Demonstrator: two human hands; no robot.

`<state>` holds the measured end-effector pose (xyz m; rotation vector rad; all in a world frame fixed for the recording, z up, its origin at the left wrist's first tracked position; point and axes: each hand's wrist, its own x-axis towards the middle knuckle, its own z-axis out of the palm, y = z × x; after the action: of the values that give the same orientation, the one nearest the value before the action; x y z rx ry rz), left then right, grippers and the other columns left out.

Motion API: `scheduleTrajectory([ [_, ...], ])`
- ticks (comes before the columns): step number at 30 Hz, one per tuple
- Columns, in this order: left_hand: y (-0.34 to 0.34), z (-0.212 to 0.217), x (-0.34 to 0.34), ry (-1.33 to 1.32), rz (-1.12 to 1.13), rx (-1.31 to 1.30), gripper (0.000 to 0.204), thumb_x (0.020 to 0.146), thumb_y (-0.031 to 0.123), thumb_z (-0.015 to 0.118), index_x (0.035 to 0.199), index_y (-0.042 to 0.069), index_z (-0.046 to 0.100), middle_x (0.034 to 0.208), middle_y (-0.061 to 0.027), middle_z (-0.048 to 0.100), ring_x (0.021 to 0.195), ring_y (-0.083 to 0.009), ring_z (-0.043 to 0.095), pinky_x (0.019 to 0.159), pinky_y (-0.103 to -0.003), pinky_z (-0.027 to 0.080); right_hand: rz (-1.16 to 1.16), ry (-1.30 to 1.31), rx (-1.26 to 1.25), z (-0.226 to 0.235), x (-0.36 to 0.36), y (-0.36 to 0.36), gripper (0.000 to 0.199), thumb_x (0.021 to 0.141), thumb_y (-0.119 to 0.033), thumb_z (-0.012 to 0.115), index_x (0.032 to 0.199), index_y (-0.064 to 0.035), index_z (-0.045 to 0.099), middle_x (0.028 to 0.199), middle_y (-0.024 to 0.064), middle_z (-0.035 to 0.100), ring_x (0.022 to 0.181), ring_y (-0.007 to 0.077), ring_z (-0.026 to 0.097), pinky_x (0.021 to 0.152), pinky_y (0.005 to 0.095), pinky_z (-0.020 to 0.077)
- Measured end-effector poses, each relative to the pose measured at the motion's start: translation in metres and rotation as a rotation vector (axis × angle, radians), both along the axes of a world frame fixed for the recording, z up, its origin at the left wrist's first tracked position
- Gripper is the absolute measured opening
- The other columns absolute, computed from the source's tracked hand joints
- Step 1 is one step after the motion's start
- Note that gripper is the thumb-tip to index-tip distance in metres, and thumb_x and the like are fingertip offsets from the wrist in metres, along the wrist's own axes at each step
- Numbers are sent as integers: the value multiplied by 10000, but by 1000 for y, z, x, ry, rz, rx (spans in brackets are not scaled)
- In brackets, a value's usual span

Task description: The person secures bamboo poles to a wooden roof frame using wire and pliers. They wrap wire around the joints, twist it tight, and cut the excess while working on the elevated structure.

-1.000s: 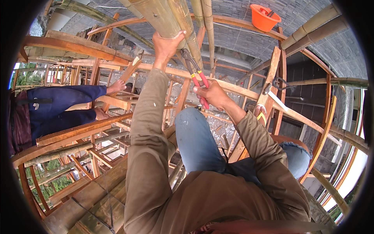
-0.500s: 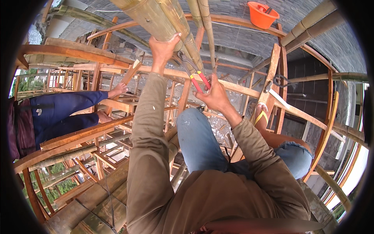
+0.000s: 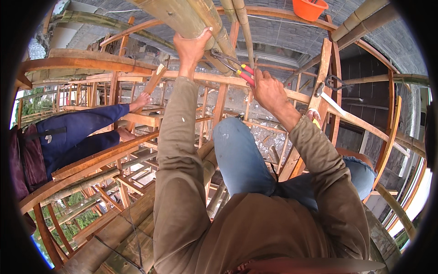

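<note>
My left hand [image 3: 190,48] is wrapped round the lower end of a thick bamboo pole [image 3: 175,18], thumb up along its right side. A second bamboo pole [image 3: 206,17] runs right beside it. In my right hand [image 3: 273,93] is a pair of pincers [image 3: 239,69] with red and yellow handles, held slantwise. Their dark metal jaws are at the bamboo just below my left hand; what lies between them is too small to make out.
An orange bucket [image 3: 310,10] is at the top right. A white-handled tool [image 3: 333,104] lies against the timber frame on the right. At left, another person in navy trousers [image 3: 82,121] sits among wooden beams [image 3: 98,155]. Gaps between the beams show a lower level.
My right hand has risen and moved right, turning the pincers from steep to a flatter slant. My left hand keeps its hold on the bamboo. My sandalled right foot is now mostly hidden.
</note>
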<state>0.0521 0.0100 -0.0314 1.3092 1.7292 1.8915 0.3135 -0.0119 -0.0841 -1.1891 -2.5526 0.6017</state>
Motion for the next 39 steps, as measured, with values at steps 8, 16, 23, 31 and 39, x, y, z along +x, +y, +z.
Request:
scheduleTrajectory([
  [8,1,1,-1,5,-17,-1,348,752,124,862,992,-63,694,930,-104,738,807,-158,694,735,-303,550,42,309,-705,2,-7,-9,328,1005,-290,631,1041,36,616,714,109,612,668,250,631,567,409,499],
  [16,-1,2,-1,58,-26,-18,274,785,53,830,983,-85,701,952,-111,743,862,-159,707,797,-297,564,-49,819,-1827,4,-20,-38,334,1043,-317,576,1175,-10,570,787,-1,470,579,97,410,489,272,369],
  [23,-5,2,1,73,-29,-24,255,789,22,823,982,-94,702,981,-118,743,894,-167,712,821,-302,571,146,1274,-2443,-24,-32,-60,387,1033,-367,574,1226,-33,544,832,-20,473,638,75,434,516,241,372],
  [31,-3,5,1,-29,-9,-40,340,747,83,862,998,-59,682,948,-106,736,813,-167,700,724,-310,564,20,890,-1611,-32,-22,-44,513,940,-378,710,1235,-10,508,968,65,642,811,202,660,660,357,572],
  [39,-6,4,3,-86,-8,-75,390,742,86,869,1046,-52,669,971,-114,738,848,-162,697,746,-316,562,-125,288,37,8,5,-23,455,835,-307,723,1143,-6,577,1009,201,642,807,423,641,717,538,506],
])
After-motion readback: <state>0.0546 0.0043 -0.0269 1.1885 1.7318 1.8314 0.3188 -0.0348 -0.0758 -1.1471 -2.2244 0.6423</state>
